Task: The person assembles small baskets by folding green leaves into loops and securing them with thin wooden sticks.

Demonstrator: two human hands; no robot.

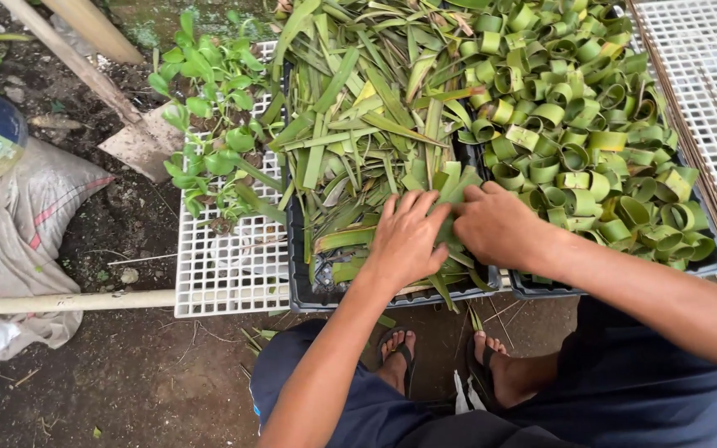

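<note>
My left hand (406, 238) lies palm down on a heap of flat green leaf strips (367, 124) in a dark tray (304, 290), its fingers spread over the strips near the tray's front. Close beside it, my right hand (499, 226) has its fingers curled into the same strips at the tray's right edge, pinching a strip. To the right, a second dark tray (707, 267) is piled with several leaf strips rolled into small green rings (582, 124). Both trays rest on a white plastic grid (226, 282).
Small leafy green plants (209, 124) grow through the grid at left. Grey sacks (10, 232), a pale pole (60, 303) and wooden sticks (68, 50) lie on dark soil at left. Another white grid panel (707, 75) sits far right. My sandalled feet (441, 365) are below the trays.
</note>
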